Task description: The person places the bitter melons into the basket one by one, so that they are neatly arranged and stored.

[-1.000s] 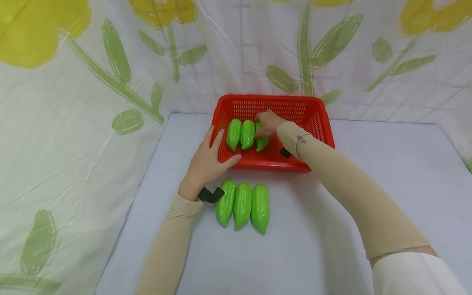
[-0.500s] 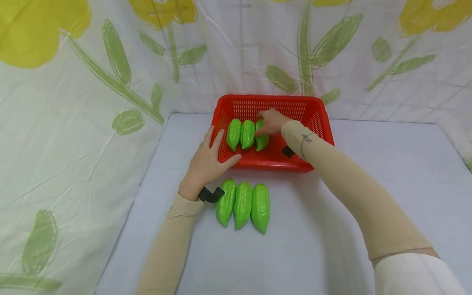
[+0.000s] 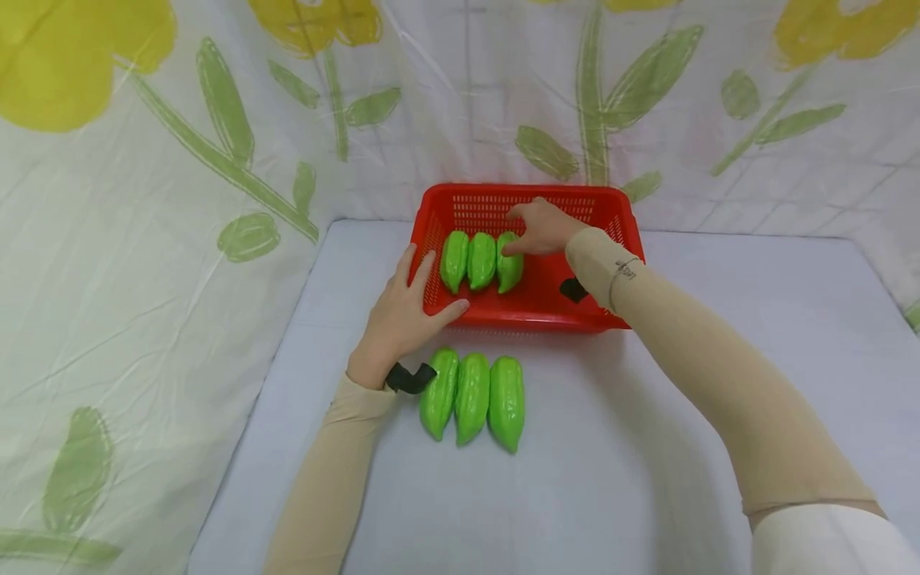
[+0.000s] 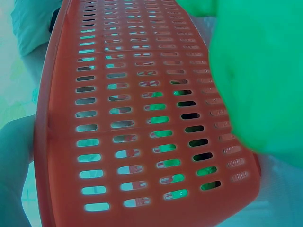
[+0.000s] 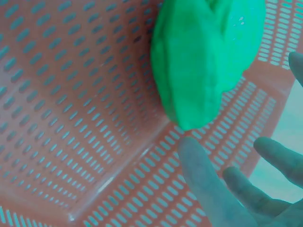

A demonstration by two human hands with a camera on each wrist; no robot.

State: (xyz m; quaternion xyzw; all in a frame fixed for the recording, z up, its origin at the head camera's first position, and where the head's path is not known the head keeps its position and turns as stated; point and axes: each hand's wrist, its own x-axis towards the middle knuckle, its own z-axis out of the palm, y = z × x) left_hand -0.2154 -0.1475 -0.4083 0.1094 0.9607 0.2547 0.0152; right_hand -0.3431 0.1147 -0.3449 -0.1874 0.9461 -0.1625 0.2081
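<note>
Three green ribbed fruits with pointed tips, like star fruit, lie side by side in the red plastic basket (image 3: 546, 319). My right hand (image 3: 548, 227) is inside the basket, its fingers spread above the rightmost fruit (image 3: 510, 274) and holding nothing. In the right wrist view its fingertips (image 5: 191, 151) are just below the end of a fruit (image 5: 187, 71). My left hand (image 3: 402, 315) rests against the basket's front left corner, thumb by the front rim and fingers spread along the left side. Three more green fruits (image 3: 472, 399) lie in a row on the table in front.
The basket stands at the back of the white-covered table (image 3: 575, 479), close to a flowered curtain (image 3: 460, 104). A black wrist mount (image 3: 410, 378) on the left arm overlaps the leftmost table fruit in the head view.
My right hand has let go of the rightmost fruit in the basket and moved up and to the right, its fingers spreading. The left hand stays where it was.
</note>
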